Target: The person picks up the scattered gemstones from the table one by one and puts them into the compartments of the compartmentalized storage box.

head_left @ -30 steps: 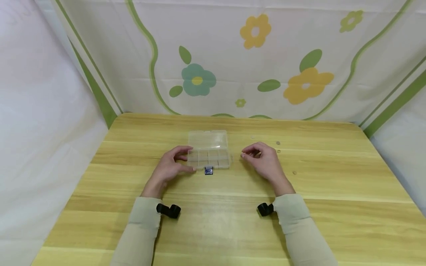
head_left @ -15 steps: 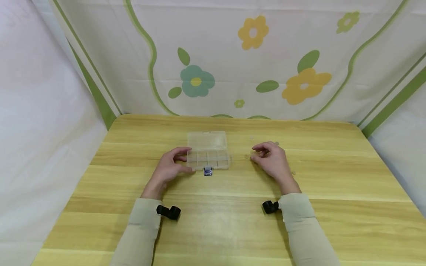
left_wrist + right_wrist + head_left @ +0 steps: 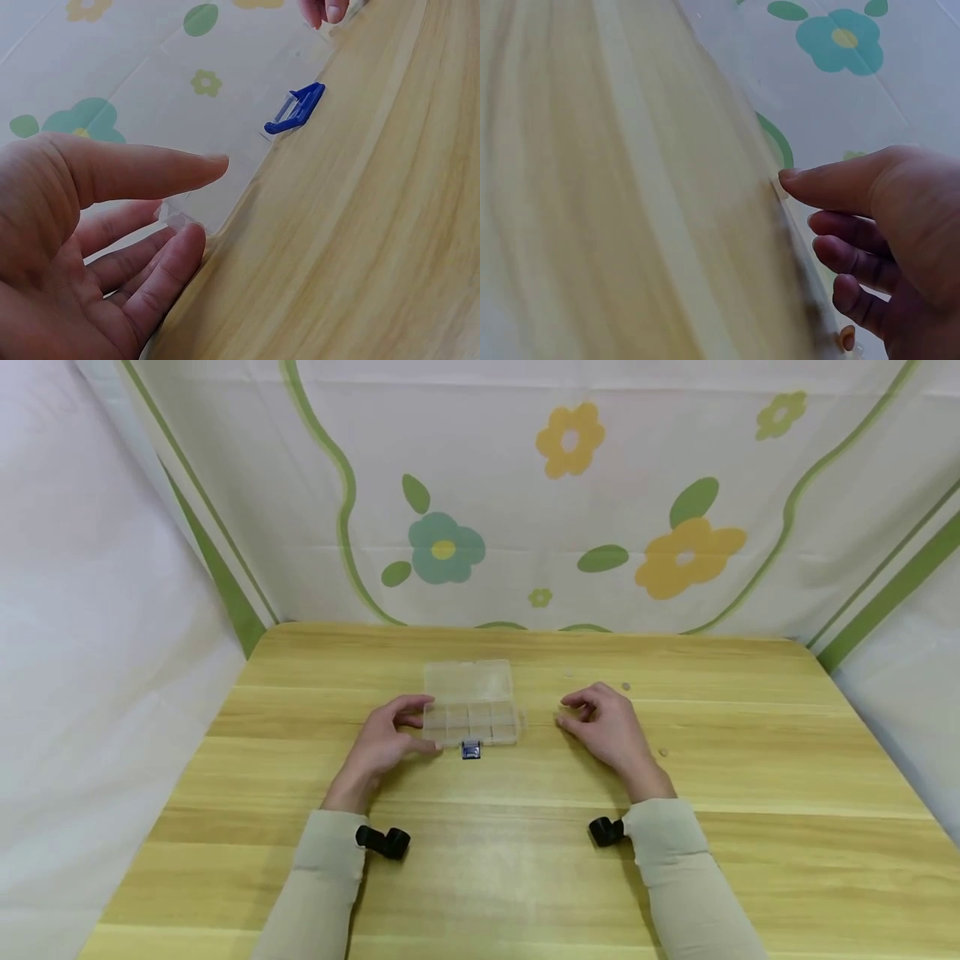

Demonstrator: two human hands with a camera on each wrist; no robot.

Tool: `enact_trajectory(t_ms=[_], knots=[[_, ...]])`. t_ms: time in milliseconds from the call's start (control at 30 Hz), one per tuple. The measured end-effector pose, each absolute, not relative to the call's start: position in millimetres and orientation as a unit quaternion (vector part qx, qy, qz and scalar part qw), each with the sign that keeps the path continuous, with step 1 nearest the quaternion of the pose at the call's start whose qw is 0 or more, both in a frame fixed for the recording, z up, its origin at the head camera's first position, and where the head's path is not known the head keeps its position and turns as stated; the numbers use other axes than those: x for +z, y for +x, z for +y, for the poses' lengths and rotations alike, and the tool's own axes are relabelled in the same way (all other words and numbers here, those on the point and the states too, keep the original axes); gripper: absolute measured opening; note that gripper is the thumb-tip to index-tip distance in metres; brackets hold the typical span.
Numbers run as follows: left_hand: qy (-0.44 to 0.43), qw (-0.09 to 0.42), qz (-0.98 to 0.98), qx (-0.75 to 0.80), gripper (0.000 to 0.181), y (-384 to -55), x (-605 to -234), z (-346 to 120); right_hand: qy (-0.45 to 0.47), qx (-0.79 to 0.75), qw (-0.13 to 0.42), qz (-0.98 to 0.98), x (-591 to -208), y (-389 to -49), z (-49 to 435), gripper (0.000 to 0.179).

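A clear plastic compartment box (image 3: 480,723) lies with its lid (image 3: 468,681) folded back. My left hand (image 3: 382,737) grips its left end, thumb at the front edge and fingers behind. In the left wrist view the thumb (image 3: 161,171) stretches over the box and the little finger touches its corner. A blue latch (image 3: 471,750) hangs at the front. To the right of the box, my right hand (image 3: 603,727) is low over the table, thumb and forefinger pinching a small tan ring-like piece (image 3: 781,189); its exact kind is too small to tell.
Small round pieces lie on the wooden table (image 3: 480,877): a grey one (image 3: 626,687) behind the right hand, a tan one (image 3: 663,752) to its right, and a pale one (image 3: 568,675) farther back. A flowered cloth (image 3: 510,510) hangs behind the table.
My right hand moves off to the right, leaving a small ring-like piece on the table beside the box, then comes back left onto it. The left hand stays at the box.
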State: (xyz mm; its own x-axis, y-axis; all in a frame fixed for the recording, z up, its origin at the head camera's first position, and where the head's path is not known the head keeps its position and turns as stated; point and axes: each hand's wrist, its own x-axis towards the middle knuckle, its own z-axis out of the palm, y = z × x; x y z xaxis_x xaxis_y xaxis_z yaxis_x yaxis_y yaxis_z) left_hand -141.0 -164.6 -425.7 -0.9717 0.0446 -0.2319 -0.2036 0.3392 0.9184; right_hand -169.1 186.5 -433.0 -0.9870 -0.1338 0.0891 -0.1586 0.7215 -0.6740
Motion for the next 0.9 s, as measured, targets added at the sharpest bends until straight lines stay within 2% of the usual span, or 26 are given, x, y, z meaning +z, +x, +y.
enact_trajectory(t_ms=[433,900], knots=[[-0.051,0.108,0.811,0.573,0.076,-139.9,-427.1,-164.6,0.078,0.343,0.004,-0.936,-436.4,-168.1,183.3,0.024],[-0.049,0.11,0.814,0.568,0.075,-138.5,-425.6,-164.3,0.092,0.329,0.006,-0.94,-436.5,-167.9,182.4,0.015]])
